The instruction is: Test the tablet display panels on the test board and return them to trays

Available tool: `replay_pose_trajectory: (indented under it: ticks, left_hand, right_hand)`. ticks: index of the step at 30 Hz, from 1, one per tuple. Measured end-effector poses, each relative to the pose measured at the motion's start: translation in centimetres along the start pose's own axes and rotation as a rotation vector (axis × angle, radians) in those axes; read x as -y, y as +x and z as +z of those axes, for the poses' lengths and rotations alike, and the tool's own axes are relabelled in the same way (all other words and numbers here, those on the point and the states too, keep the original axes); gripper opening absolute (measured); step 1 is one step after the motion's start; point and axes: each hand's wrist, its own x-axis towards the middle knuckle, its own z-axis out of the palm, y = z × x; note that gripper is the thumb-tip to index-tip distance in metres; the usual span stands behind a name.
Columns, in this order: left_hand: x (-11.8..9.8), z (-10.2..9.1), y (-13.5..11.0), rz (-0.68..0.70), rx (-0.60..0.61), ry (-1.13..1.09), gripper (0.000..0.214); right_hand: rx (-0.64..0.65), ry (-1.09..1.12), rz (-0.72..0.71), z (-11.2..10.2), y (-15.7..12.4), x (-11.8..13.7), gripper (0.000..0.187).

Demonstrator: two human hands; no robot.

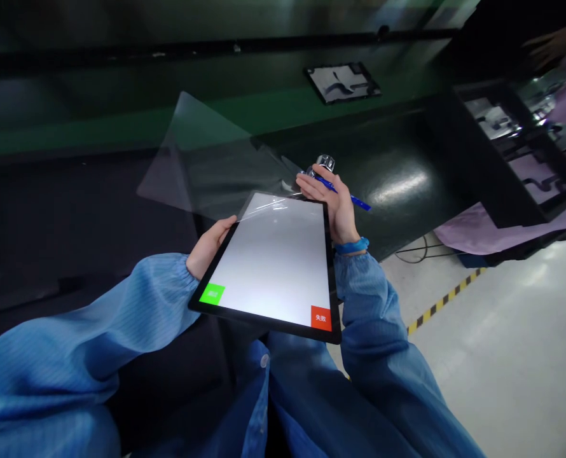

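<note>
Here, clamped left hand (pixel 210 248) fingers on a black-framed white-lit tablet (pixel 283 261), extended right hand (pixel 336 207), fingers slightly apart, near clear plastic film (pixel 211 149).

left hand (pixel 211 247) gripping lit tablet (pixel 280 261), right hand (pixel 334 200) at its edge, fingers extended, clear film (pixel 207 149) beyond left hand

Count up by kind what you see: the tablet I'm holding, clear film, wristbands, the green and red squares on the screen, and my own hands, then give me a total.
Tablet: 1
Clear film: 1
Wristband: 1
Green square: 1
Red square: 1
Hands: 2, left hand and right hand
Total: 7
</note>
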Motion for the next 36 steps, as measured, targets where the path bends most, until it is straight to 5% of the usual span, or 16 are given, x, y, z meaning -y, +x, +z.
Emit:
replay_pose_trajectory:
  ticks: [10, 15, 20, 22, 24, 27, 29, 34, 36]
  left_hand:
    - [1.0, 0.2, -0.3, 0.128, 0.051, 0.043, 0.040]
    - [1.4, -0.3, 0.3, 0.056, 0.106, 0.044, 0.034]
    - [1.9, 0.3, 0.3, 0.191, 0.023, 0.027, 0.032]
    - [1.8, 0.6, 0.1, 0.171, 0.001, 0.034, 0.036]
    - [1.5, 0.8, -0.1, 0.113, 0.003, 0.047, 0.043]
    - [1.3, 1.0, -0.5, 0.047, 0.054, 0.058, 0.052]
    - [1.3, 1.0, -0.6, 0.035, 0.079, 0.048, 0.054]
    - [1.5, 1.1, -0.7, 0.041, 0.072, 0.016, 0.052]
    - [1.7, 1.2, -0.6, 0.050, 0.041, 0.011, 0.050]
  right_hand:
    - [-0.081, 0.043, 0.046, -0.1, 0.1, 0.0, 0.055]
    - [-0.227, -0.094, -0.133, -1.0, 0.7, -0.2, 0.051]
    - [-0.355, -0.390, -0.412, -1.1, -1.3, 3.2, 0.040]
    - [-0.237, -0.533, -0.445, -0.3, -3.1, 5.3, 0.028]
    - [0.015, -0.717, -0.423, 0.9, -4.7, 7.0, 0.030]
    - [0.389, -1.060, -0.399, 3.0, -6.3, 7.5, 0.073]
    - [0.504, -1.235, -0.417, 4.0, -7.0, 6.5, 0.087]
    - [0.383, -1.352, -0.662, 4.6, -8.7, 3.0, 0.021]
    - [0.280, -1.324, -0.762, 4.5, -9.3, 2.7, 0.013]
